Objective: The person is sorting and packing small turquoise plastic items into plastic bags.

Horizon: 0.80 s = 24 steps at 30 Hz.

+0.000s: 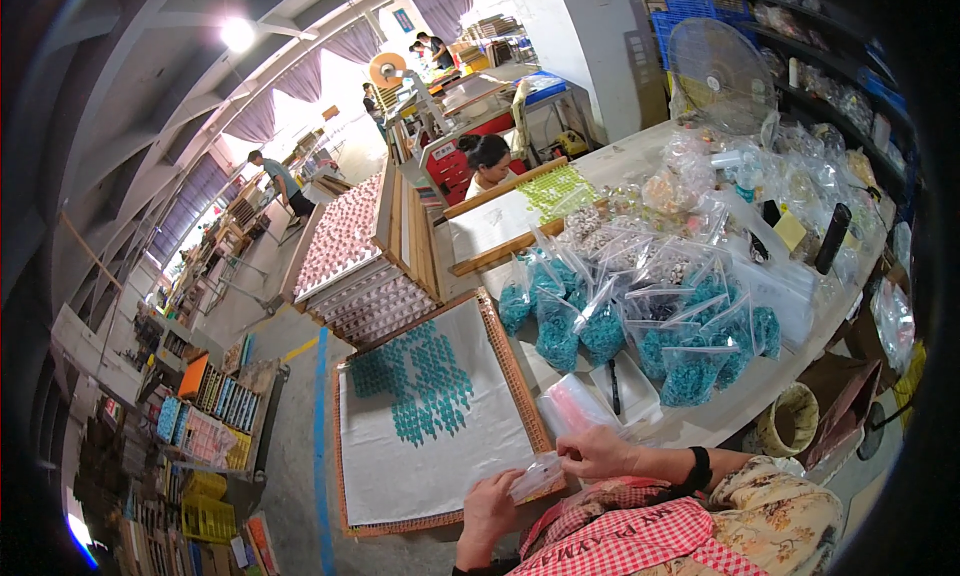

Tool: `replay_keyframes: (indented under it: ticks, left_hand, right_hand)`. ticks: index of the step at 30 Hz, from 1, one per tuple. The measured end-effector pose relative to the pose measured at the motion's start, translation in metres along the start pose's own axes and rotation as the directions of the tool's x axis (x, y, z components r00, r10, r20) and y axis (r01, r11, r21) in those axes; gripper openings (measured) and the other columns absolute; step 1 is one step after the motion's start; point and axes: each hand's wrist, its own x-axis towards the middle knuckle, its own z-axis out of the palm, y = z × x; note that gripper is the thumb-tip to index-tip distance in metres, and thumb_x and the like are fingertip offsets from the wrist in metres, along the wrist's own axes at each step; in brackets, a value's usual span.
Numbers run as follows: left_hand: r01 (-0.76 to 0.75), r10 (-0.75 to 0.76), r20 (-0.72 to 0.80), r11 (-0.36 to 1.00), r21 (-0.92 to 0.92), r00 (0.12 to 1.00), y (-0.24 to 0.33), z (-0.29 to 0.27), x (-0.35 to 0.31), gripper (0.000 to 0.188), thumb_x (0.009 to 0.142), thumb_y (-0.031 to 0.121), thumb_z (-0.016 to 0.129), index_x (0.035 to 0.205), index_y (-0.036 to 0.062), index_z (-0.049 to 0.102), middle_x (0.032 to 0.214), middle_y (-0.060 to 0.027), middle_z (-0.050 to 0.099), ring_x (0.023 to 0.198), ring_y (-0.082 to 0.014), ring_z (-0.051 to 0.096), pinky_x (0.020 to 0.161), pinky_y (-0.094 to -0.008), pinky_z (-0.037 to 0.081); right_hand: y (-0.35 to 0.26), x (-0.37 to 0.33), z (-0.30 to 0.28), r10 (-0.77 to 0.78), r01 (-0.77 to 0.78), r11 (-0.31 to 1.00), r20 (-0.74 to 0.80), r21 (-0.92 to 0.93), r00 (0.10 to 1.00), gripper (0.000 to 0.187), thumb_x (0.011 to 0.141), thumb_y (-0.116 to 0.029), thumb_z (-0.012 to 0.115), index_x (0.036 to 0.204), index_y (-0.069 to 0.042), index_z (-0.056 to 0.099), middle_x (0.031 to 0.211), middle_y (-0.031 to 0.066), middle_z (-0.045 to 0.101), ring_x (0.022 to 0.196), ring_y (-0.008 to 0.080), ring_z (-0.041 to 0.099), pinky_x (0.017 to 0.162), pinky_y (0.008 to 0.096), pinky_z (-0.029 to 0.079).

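Note:
A small clear plastic bag (537, 477) is stretched between my two hands, over the near right corner of a wood-rimmed tray (541, 431). My left hand (489, 508) pinches one end of it, and my right hand (594, 452) grips the other. Whether anything is inside the bag, I cannot tell. On the tray's white cloth (400, 486) lie many small teal pieces (425, 381) in rows toward the far side. A stack of empty-looking clear bags with a pink tint (578, 404) lies just beyond my right hand, beside a dark pen-like tool (615, 388).
Several bags of teal pieces (690, 371) crowd the table to the right, with more clear bags and a fan (722, 76) behind. Beyond the tray stands a tall stack of frames (375, 296) with pink pieces. A person (487, 164) sits at another tray (490, 224) of green pieces.

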Motion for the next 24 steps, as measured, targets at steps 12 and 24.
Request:
replay_keyframes:
  ticks: [12,24]
  left_hand:
    - [0.1,-0.099,0.011,0.994,-0.04,0.995,-0.013,-0.009,-0.013,0.042,0.074,0.008,0.063,0.114,0.0174,0.062,0.11,-0.0072,0.065,0.098,-0.0297,0.062,0.086,-0.0382,0.047]
    - [0.102,-0.163,0.381,0.979,0.175,0.91,-0.002,0.005,-0.017,0.059,0.08,0.025,0.065,0.136,0.025,0.046,0.143,-0.0159,0.039,0.129,-0.0336,0.042,0.104,-0.0647,0.024]
  right_hand:
    - [-0.006,0.001,-0.005,0.023,-0.024,0.999,0.028,0.028,0.999,0.022,0.078,-0.025,0.064,0.087,-0.006,0.059,0.066,0.0108,0.063,0.062,0.0283,0.064,0.059,0.0388,0.05]
    - [-0.003,-0.005,-0.001,-0.037,0.034,0.997,0.056,0.063,0.998,0.021,0.078,-0.025,0.066,0.085,-0.006,0.06,0.063,0.0083,0.063,0.059,0.0259,0.064,0.056,0.0365,0.05]
